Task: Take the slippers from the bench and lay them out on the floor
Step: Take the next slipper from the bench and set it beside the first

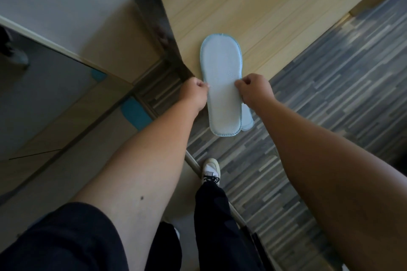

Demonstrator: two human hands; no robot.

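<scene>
Two pale blue flat slippers (221, 68) are stacked sole up, the lower one peeking out at the near right corner (247, 124). Their far half is over the light wooden bench (253, 0), their near half over the floor. My left hand (195, 92) pinches the left edge of the stack at mid length. My right hand (253, 91) pinches the right edge opposite it. Both hands are closed on the slippers, with the thumbs on top.
A dark metal post (154, 15) runs down beside the bench at the left. A mirror panel (44, 86) stands at the far left. Grey striped plank flooring (330, 86) spreads right of the bench. My white shoe (210, 170) stands below the slippers.
</scene>
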